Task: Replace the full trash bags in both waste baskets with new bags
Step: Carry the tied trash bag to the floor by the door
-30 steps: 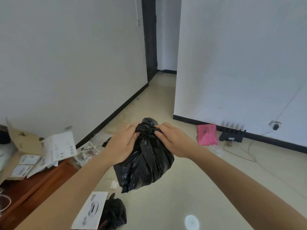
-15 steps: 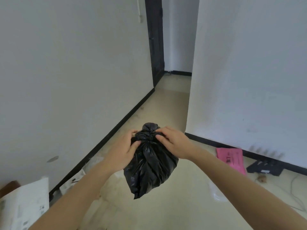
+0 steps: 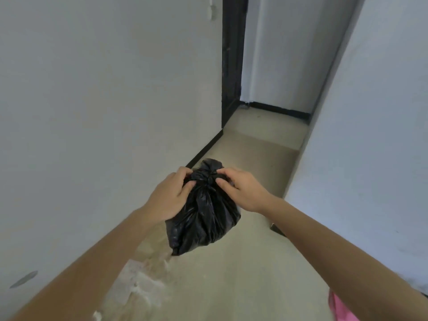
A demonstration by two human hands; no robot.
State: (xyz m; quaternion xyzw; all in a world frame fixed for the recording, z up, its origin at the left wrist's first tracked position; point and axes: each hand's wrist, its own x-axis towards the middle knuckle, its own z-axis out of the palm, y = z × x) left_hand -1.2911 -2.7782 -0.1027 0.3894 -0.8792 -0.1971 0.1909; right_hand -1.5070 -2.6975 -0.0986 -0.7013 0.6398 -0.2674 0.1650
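A full black trash bag point(image 3: 203, 218) hangs in the air in front of me, its top gathered into a knot. My left hand point(image 3: 170, 194) grips the left side of the knotted neck. My right hand point(image 3: 243, 189) pinches the neck from the right, fingertips at the knot. Both hands carry the bag above the beige floor. No waste basket shows in the head view.
A narrow corridor runs ahead between two white walls, ending at a dark door frame point(image 3: 231, 66). Black skirting lines the floor edges. White scraps point(image 3: 139, 290) lie on the floor at lower left. A pink item point(image 3: 340, 309) peeks out under my right forearm.
The view has swung left and forward toward the corridor. The desk, papers, second black bag and power strip have left the view. Both hands keep hold of the bag's neck.
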